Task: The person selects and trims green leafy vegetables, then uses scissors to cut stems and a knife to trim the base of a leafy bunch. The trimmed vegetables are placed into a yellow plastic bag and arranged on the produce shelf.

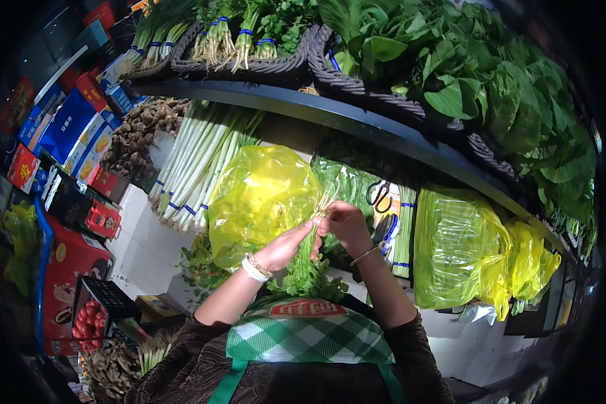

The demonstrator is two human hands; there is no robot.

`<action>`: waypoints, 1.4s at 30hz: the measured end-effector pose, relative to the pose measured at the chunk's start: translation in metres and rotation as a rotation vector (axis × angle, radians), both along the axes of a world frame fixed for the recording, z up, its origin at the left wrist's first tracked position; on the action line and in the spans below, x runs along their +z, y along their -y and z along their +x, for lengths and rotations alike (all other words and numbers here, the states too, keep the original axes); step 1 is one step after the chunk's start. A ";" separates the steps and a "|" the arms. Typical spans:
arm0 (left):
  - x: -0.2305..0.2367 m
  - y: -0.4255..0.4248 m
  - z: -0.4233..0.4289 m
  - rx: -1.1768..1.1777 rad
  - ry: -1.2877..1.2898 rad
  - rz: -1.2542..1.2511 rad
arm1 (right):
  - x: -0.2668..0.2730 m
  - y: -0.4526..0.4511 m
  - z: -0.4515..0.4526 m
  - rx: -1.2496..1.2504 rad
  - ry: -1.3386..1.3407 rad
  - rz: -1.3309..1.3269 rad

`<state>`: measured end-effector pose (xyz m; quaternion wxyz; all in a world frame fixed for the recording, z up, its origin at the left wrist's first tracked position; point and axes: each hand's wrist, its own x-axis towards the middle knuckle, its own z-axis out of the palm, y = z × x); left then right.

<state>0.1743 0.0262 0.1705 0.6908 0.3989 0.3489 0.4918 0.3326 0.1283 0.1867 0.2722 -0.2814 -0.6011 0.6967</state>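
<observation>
A bunch of leafy herb, apparently coriander (303,278), hangs before my chest with its pale roots up and its leaves towards my apron. My left hand (290,245) is closed around its stems, thumb near the root end. The fingers of my right hand (347,227) pinch the stems just below the roots, meeting the left fingertips; what lies between them is too small to tell. Beyond the left hand sits a puffed-up yellow plastic bag (262,192), its contents unclear. Scissors (380,196) with black handles lie to the right of my right hand.
Banded long scallions (197,166) and ginger (144,136) lie at the left. A yellow-wrapped bundle (457,247) sits at the right. Across the back, a dark shelf edge (283,103) carries wicker baskets (262,65) of greens. Boxes (76,131) crowd the far left.
</observation>
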 end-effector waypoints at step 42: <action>0.004 -0.056 0.026 -0.199 0.008 -0.205 | -0.085 0.005 0.185 -0.381 0.387 1.141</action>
